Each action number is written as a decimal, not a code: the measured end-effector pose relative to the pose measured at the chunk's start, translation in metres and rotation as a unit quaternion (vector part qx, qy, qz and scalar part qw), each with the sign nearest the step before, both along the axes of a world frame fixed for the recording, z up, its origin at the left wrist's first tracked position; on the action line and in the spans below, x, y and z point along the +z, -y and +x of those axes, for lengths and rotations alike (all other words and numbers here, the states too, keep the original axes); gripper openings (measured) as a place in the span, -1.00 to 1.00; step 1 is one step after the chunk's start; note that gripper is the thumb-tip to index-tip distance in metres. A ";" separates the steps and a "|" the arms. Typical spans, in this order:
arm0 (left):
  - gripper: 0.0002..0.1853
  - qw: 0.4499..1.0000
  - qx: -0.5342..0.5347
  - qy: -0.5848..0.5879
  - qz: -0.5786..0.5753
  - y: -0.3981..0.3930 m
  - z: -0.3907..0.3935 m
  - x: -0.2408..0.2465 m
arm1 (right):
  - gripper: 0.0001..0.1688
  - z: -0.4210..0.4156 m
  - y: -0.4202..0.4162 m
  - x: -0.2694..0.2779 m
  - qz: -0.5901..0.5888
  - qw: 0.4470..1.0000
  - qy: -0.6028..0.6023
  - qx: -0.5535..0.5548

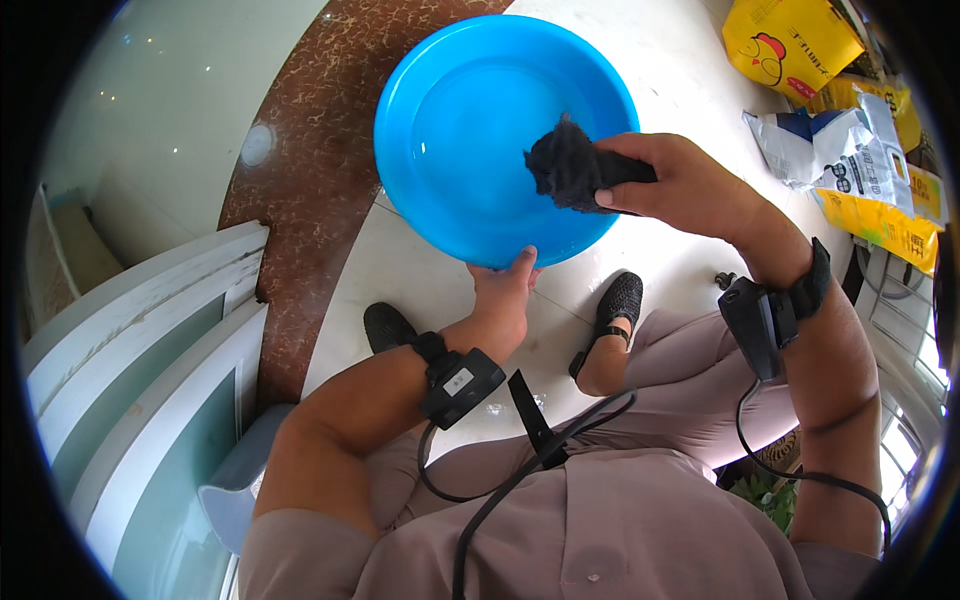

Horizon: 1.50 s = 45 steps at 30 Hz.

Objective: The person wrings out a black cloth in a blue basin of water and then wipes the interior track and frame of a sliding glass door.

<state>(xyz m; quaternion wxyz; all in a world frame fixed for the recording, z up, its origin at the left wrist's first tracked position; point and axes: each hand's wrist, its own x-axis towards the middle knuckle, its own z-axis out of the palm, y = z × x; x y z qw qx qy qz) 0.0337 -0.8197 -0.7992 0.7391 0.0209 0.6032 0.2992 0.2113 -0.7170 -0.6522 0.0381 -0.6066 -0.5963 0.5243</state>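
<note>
A round blue plastic basin [457, 112] takes up the upper middle of the view, its inside smooth and shiny. My left hand [506, 285] grips its near rim, with the thumb over the edge and the fingers underneath. In my right hand [667, 184] is a bunched dark grey cloth [566, 165], pinched between thumb and fingers. The cloth hangs over the right side of the basin; whether it touches the inside wall I cannot tell. Part of the cloth is hidden by the right hand.
White glazed tiles [345, 345] and a brown marbled strip [292, 180] form the floor. White-framed glass doors [150, 315] stand at left, beside a grey plastic object [244, 480]. Yellow bags [795, 45] and a silver-white bag [847, 157] lie at right. Cables [502, 495] cross my lap.
</note>
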 end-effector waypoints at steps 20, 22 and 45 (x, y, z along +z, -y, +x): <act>-0.34 0.758 -0.389 -0.061 0.520 -0.135 -0.043 0.088 | -0.10 -0.032 -0.005 0.010 -0.012 0.940 -0.296 -0.168; -0.40 0.789 -0.414 -0.038 0.453 -0.139 -0.040 0.092 | 0.01 -0.031 -0.002 -0.010 0.104 0.958 -0.208 -0.169; -0.29 0.386 -0.643 -0.458 0.477 -0.184 -0.044 -0.039 | -0.24 -0.074 0.019 -0.184 0.177 0.946 0.211 -0.168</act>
